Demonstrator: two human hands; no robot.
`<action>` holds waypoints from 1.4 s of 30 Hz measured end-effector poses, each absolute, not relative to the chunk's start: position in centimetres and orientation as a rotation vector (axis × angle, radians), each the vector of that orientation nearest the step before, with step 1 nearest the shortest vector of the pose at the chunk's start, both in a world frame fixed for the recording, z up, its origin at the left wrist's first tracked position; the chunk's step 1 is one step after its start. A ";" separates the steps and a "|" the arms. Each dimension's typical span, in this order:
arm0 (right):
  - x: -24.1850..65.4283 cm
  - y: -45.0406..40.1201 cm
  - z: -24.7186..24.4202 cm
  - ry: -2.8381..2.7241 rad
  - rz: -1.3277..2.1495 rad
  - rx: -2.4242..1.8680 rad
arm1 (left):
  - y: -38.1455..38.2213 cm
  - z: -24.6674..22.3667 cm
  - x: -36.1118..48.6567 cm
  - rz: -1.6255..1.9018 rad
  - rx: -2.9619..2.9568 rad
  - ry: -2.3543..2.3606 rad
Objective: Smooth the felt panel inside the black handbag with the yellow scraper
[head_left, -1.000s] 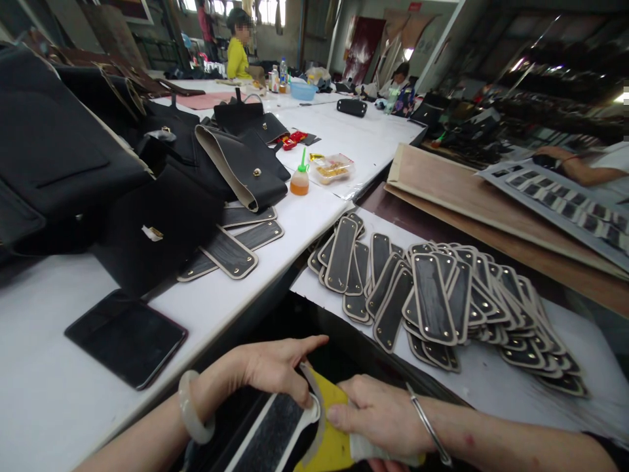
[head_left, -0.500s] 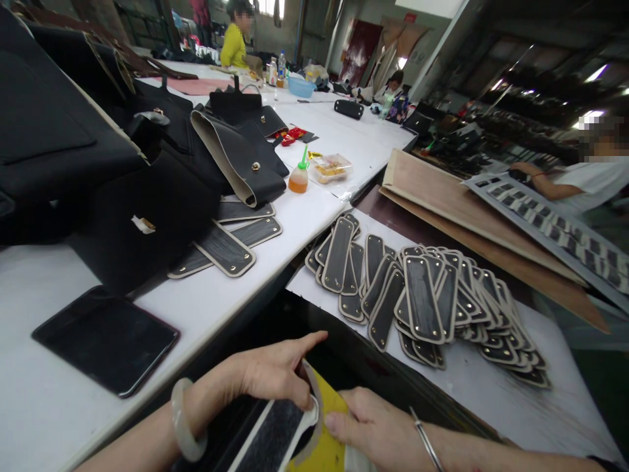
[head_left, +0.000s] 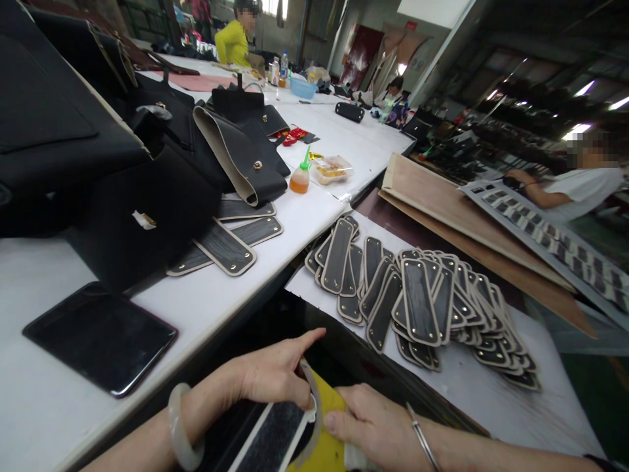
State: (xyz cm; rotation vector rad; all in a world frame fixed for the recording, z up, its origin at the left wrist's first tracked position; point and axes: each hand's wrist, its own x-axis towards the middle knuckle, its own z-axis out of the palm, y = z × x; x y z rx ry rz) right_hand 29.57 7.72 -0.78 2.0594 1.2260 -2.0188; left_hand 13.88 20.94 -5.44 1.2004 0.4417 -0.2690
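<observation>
At the bottom centre, my left hand (head_left: 275, 377) pinches the end of a black piece with pale edging (head_left: 270, 436). Its thumb presses on the pale end, and the index finger sticks out to the right. My right hand (head_left: 366, 423) is closed on a curved yellow piece with a greyish rim (head_left: 327, 410), its thumb lying on the yellow face. The yellow piece rises beside the black one, its rim close to my left thumb. The lower parts of both pieces run out of view. Something whitish shows under my right palm.
Black edged strips with metal studs (head_left: 420, 301) lie heaped on the right-hand table. Black bags (head_left: 240, 151) crowd the left table, along with a dark tablet (head_left: 103, 341) and a glue bottle (head_left: 299, 177). Boards (head_left: 472, 223) lean beyond the heap. Several people sit farther off.
Both hands keep nearly the same place and grip. The view has shifted slightly, and the person at the right appears a little farther left.
</observation>
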 end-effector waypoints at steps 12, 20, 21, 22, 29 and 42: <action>30.1 9.1 0.2 1.218 -2.072 1.901 | 20.8 -5.9 13.9 -0.259 1.207 0.454; 30.2 9.5 0.2 1.225 -2.119 1.849 | 20.8 -6.1 13.9 -0.250 1.212 0.425; 30.2 9.5 0.1 1.222 -2.127 1.850 | 20.8 -6.2 13.9 -0.250 1.215 0.424; 30.2 9.5 0.1 1.217 -2.141 1.850 | 20.8 -6.3 13.9 -0.250 1.218 0.424; 29.9 9.6 -0.1 1.041 -2.226 1.831 | 20.7 -6.5 14.0 -0.236 1.255 0.428; 30.3 9.3 -1.0 1.166 -2.193 1.798 | 20.6 -6.6 13.9 -0.230 1.279 0.475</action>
